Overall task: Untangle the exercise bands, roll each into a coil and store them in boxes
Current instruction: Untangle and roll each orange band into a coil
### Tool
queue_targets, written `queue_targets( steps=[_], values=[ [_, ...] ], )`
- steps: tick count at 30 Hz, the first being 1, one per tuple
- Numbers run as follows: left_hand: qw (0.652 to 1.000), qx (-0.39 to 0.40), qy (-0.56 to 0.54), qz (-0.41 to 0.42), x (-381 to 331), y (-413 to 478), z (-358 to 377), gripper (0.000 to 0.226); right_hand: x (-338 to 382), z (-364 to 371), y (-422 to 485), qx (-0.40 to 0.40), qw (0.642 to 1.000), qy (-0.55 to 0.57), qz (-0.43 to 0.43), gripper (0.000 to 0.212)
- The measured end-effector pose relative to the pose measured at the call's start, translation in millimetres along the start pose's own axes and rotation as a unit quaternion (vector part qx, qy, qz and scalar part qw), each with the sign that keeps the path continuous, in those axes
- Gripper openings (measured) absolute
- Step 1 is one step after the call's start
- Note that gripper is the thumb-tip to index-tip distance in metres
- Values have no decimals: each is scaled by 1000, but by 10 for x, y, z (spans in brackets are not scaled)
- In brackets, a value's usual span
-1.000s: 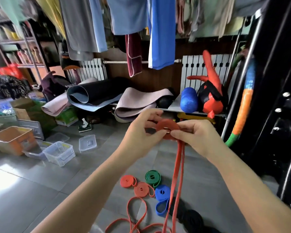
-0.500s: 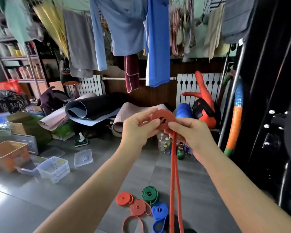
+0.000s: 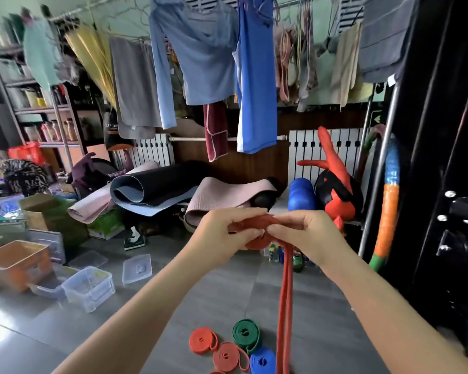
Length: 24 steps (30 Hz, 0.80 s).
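**Red rubber exercise band [image 3: 257, 225] turned edge-on**

Since half a second ago, the partly rolled band has been tipped from face-on to nearly edge-on, and the fingers have been drawn closer around it. The roll is held at the centre of the view. It is pinched on its 9 o'clock side by the left hand [image 3: 227, 236] and on its 3 o'clock side by the right hand [image 3: 305, 236], with the fingers of both curled onto it. Two unrolled strands [image 3: 285, 306] are left hanging from it toward 6 o'clock.

On the grey floor [image 3: 243, 298], at 6 o'clock from the hands, four finished rolls are laid close together: a red coil [image 3: 201, 341], a second red coil [image 3: 226, 357], a green coil [image 3: 245, 333] and a blue coil [image 3: 262, 361]. A clear plastic box [image 3: 88, 290] is seen at 8 o'clock, with a clear flat lid [image 3: 137, 268] just beside it.
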<state>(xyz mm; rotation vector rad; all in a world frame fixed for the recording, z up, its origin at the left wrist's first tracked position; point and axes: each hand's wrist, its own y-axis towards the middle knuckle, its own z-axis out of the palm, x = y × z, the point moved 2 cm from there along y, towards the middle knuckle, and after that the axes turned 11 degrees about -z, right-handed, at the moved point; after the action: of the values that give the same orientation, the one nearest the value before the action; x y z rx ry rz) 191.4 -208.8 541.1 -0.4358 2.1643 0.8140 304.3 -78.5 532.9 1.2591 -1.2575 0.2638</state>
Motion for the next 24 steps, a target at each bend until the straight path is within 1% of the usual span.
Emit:
queue_targets(
  steps=[2, 4, 6, 9, 11, 13, 15, 17, 19, 21, 23, 24],
  values=[
    [987, -5, -148, -62, 105, 49, 90, 49, -141, 11, 16, -35, 998, 52, 1, 35],
    [967, -42, -236, -88, 207, 92, 175, 46, -315, 73, 13, -47, 996, 77, 11, 30],
    [948, -71, -291, -106, 346, 136, 282, 42, -515, 126, 3, -67, 992, 101, 21, 22],
    [933, -67, -331, -126, 557, 141, 447, 38, -750, 168, -41, -105, 986, 125, 39, 30],
    [934, -55, -325, -139, 749, 136, 580, 35, -965, 168, -93, -115, 983, 126, 63, 36],
    [943, -48, -297, -145, 968, 101, 697, 28, -1167, 163, -179, -109, 983, 114, 96, 34],
    [954, -55, -248, -158, 1186, 78, 775, 26, -1330, 157, -239, -81, 989, 67, 109, 32],
    [964, -58, -194, -173, 1382, 66, 823, 28, -1446, 150, -262, -44, 994, 6, 102, 32],
    [975, -47, -135, -169, 1505, 48, 843, 32, -1536, 155, -276, -19, 994, -13, 105, 32],
    [986, -24, -64, -153, 1582, 7, 874, 42, -1629, 177, -313, 0, 993, -25, 114, 32],
    [989, 6, -31, -145, 1626, -17, 922, 54, -1735, 196, -359, 10, 991, -38, 124, 33],
    [988, 20, -28, -148, 1641, -6, 946, 56, -1780, 193, -372, 9, 991, -40, 129, 33]
  ],
)
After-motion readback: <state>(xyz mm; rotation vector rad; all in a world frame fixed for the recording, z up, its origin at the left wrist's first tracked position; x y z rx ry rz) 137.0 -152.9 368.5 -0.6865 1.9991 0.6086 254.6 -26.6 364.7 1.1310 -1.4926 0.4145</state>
